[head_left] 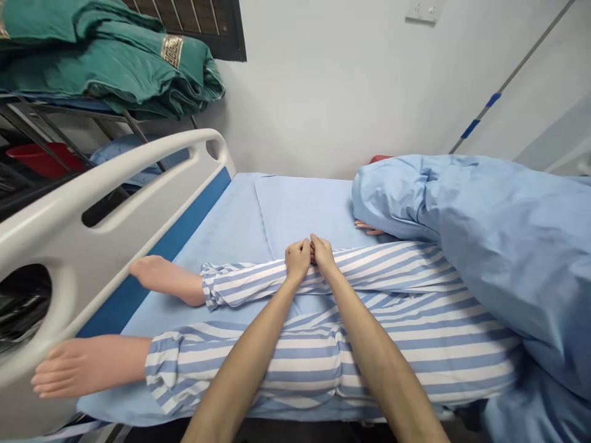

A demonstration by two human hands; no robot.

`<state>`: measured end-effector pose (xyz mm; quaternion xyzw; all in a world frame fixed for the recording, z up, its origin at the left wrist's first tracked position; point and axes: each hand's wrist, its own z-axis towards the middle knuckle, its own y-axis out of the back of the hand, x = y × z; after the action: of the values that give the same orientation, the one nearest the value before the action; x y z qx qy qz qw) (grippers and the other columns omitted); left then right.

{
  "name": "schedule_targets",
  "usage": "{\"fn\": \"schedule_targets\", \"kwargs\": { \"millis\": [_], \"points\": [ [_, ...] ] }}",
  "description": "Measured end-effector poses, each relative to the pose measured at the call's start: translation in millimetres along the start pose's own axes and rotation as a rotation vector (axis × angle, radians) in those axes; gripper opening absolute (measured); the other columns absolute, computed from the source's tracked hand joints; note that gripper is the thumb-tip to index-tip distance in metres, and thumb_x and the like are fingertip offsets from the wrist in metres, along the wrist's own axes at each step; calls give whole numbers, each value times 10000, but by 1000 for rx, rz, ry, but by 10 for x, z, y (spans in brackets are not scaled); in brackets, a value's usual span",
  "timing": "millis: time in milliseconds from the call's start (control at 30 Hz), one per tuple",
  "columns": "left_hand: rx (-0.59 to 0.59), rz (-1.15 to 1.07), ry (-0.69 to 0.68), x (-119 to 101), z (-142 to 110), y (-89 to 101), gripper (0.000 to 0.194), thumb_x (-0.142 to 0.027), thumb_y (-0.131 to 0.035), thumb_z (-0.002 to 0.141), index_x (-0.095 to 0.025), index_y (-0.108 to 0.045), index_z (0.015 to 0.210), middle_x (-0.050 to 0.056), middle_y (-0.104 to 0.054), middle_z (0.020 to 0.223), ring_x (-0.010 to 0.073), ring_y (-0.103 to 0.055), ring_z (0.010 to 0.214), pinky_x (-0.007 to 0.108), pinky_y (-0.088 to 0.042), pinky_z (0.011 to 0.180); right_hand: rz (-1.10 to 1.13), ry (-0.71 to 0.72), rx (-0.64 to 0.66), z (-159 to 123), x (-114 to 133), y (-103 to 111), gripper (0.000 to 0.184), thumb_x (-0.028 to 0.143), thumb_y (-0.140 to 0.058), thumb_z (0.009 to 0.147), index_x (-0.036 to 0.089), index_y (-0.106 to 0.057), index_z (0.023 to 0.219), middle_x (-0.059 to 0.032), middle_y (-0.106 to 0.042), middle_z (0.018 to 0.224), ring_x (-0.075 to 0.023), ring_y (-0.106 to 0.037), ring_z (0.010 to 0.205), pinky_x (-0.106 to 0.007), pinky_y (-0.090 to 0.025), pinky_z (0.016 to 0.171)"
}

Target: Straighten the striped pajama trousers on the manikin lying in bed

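Note:
My left hand (298,258) and my right hand (323,253) are both closed in fists, side by side and almost touching. They are at the far leg of a life-size figure, about knee height, over blue-and-white striped trousers (392,261). What the curled fingers hold, if anything, is hidden. My forearms cross above the near striped leg (305,363). The figure's bare far foot (164,277) and near foot (87,366) point left, toward the bed's end. Fingertips of the figure's hand (369,227) show under a blue quilt (484,197).
The bed's white end board (133,175) stands at the left. Behind it, folded green bedding (115,67) lies on a rack, with a red basin (44,159) below. A pale blue sheet (305,203) covers the bed. A thin pole (508,80) leans along the wall.

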<state>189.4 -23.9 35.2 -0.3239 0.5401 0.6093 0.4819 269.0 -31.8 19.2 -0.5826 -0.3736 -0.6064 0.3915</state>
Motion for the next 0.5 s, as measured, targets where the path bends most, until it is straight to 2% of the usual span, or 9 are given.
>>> {"fn": "schedule_targets", "kwargs": {
  "millis": [100,200,267,367,500],
  "points": [
    [22,73,12,66,-34,-40,415,-331,-396,883,-195,-384,491,-17,-413,505,113,-380,555,268,-257,594,-131,120,-14,10,199,86,513,573,-467,878,235,-326,519,60,-299,472,-98,-309,493,-250,-278,497],
    [38,110,-12,97,-40,-32,422,-300,-407,883,-194,-332,481,-25,-358,486,107,-345,545,277,-234,587,-333,288,7,12,398,174,499,478,-465,937,211,-370,527,51,-348,510,-100,-353,552,-247,-279,560],
    [39,116,-30,99,-38,-20,421,-282,-422,875,-195,-311,479,-32,-318,479,102,-324,540,277,-231,583,-439,310,-9,11,448,233,481,408,-457,971,201,-397,541,50,-375,529,-102,-377,575,-247,-269,581],
    [26,116,-33,115,-25,-15,426,-267,-446,863,-194,-295,470,-40,-268,473,93,-286,521,276,-219,563,-581,257,-12,5,355,325,458,342,-443,1003,188,-470,572,42,-447,567,-107,-425,613,-240,-273,606],
    [-9,107,-32,146,43,-67,430,-288,-512,838,-177,-349,456,-49,-257,446,77,-292,488,258,-221,528,-731,201,36,-9,118,422,394,379,-461,1011,199,-623,700,23,-600,694,-123,-515,703,-222,-306,653]
  ]
}}
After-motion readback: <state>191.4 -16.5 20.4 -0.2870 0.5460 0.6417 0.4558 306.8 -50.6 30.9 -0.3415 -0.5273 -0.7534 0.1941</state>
